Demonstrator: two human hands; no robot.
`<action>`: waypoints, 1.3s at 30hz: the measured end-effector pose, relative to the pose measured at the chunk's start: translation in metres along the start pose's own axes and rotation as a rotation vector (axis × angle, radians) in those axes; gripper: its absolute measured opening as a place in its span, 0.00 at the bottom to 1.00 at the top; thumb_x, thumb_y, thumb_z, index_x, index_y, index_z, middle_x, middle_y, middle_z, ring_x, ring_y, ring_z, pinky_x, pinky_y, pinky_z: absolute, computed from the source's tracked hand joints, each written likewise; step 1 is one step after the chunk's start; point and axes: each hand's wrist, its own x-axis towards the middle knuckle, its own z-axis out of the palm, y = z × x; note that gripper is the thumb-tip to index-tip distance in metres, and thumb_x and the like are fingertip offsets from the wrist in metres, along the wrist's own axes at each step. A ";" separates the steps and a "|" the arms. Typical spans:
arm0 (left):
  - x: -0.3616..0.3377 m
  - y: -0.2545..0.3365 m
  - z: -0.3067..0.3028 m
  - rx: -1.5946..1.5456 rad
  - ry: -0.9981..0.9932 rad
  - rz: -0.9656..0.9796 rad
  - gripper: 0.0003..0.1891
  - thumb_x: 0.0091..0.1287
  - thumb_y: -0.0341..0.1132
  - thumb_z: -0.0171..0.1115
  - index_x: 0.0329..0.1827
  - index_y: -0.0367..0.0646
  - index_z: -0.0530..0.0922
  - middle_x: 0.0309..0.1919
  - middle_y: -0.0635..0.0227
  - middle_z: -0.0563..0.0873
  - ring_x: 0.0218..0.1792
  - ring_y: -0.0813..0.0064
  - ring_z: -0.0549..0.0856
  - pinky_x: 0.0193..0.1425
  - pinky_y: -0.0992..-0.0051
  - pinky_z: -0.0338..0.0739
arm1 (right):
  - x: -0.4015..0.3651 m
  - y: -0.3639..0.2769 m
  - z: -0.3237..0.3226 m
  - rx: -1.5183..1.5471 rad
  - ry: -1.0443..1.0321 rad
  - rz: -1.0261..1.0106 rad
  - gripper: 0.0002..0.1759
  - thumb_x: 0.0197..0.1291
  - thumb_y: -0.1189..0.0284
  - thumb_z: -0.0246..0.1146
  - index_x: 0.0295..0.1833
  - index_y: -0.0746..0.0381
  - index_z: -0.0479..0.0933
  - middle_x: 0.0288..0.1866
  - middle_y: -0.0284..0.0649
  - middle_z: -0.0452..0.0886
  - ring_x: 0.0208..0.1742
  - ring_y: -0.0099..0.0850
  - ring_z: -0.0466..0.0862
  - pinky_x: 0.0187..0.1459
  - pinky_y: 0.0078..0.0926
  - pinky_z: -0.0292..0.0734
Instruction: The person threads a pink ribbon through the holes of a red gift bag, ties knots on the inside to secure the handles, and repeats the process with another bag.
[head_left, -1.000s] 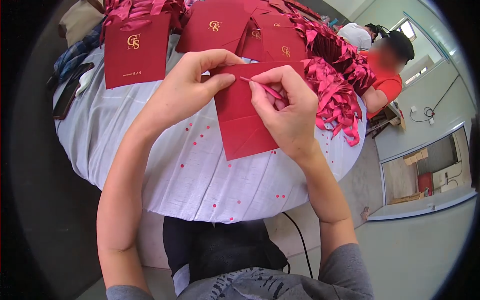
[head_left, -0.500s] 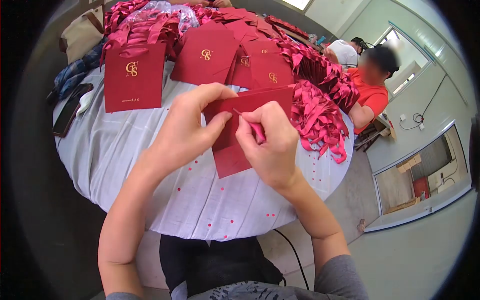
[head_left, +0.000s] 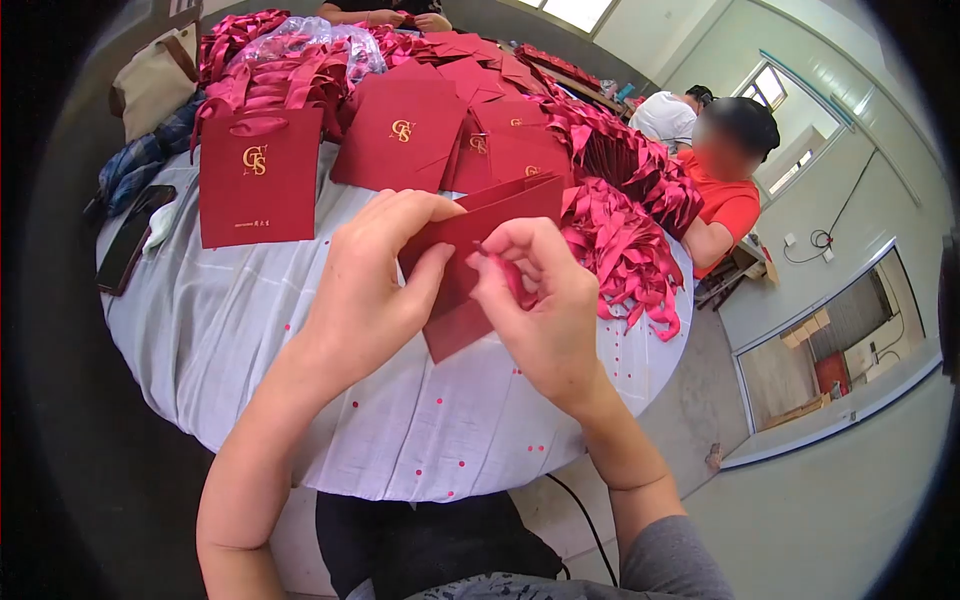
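Observation:
Over the white-covered table, my left hand [head_left: 385, 275] grips the upper left side of a red paper bag [head_left: 450, 335], its thumb on the near face and fingers behind. The bag is tilted, and its top edge stands slightly open. My right hand [head_left: 540, 300] is at the bag's front with thumb and forefinger pinched together on the end of a red ribbon [head_left: 518, 283]. More of the ribbon lies bunched inside the curled fingers. Where the ribbon end meets the bag is blurred.
A finished-looking bag with a ribbon handle [head_left: 260, 190] lies at left, near a phone [head_left: 133, 245]. Flat red bags [head_left: 400, 130] and heaped ribbons [head_left: 630, 255] cover the back and right. People sit beyond, one in a red shirt [head_left: 728, 205].
The view has shifted a little. The bag's top has opened slightly, and my right hand has turned, its fingertips now just off the spot they were at on the bag's face.

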 end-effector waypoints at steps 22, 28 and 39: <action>-0.003 -0.001 0.006 -0.294 -0.076 -0.275 0.13 0.58 0.20 0.60 0.46 0.32 0.79 0.36 0.62 0.86 0.38 0.76 0.84 0.40 0.76 0.75 | 0.001 -0.004 -0.002 -0.189 0.052 -0.155 0.09 0.49 0.84 0.64 0.32 0.64 0.71 0.27 0.40 0.73 0.22 0.32 0.75 0.25 0.29 0.71; -0.005 0.005 0.009 -0.081 -0.027 -0.044 0.12 0.54 0.17 0.59 0.42 0.32 0.78 0.35 0.57 0.83 0.37 0.61 0.82 0.39 0.69 0.75 | 0.000 -0.008 -0.001 -0.267 0.040 -0.186 0.10 0.47 0.84 0.63 0.32 0.64 0.68 0.27 0.41 0.72 0.24 0.38 0.76 0.26 0.34 0.72; -0.006 0.004 0.009 -0.038 -0.016 0.014 0.13 0.53 0.16 0.58 0.42 0.32 0.78 0.34 0.55 0.82 0.37 0.57 0.80 0.38 0.67 0.74 | 0.000 0.000 0.006 -0.364 0.100 -0.452 0.07 0.51 0.85 0.63 0.34 0.67 0.72 0.27 0.40 0.72 0.22 0.27 0.73 0.24 0.24 0.69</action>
